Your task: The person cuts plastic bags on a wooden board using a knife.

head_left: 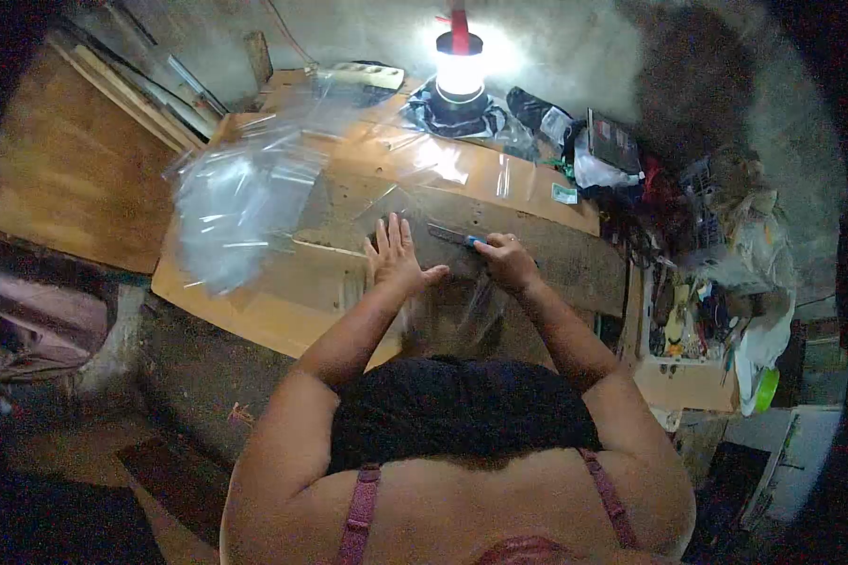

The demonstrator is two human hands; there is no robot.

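My left hand (396,262) lies flat on the worktable with its fingers spread, pressing on a clear plastic sheet (383,204). To its right, my right hand (509,262) is closed around a knife-like tool (449,234) with a long, thin dark blade and a bit of blue at the grip. The blade points left, close over the tabletop and towards my left hand. More see-through plastic (481,311) hangs at the near edge, between my forearms. Left of my left hand, a loose pile of clear plastic sheets (231,202) covers that end of the table.
A lit lantern (460,71) stands at the back of the wooden table (254,315), near a power strip (363,73). Dark bags and a box-like object (612,141) crowd the back right. A tray of small items (683,320) is at the right, and boards (132,89) lean at the left.
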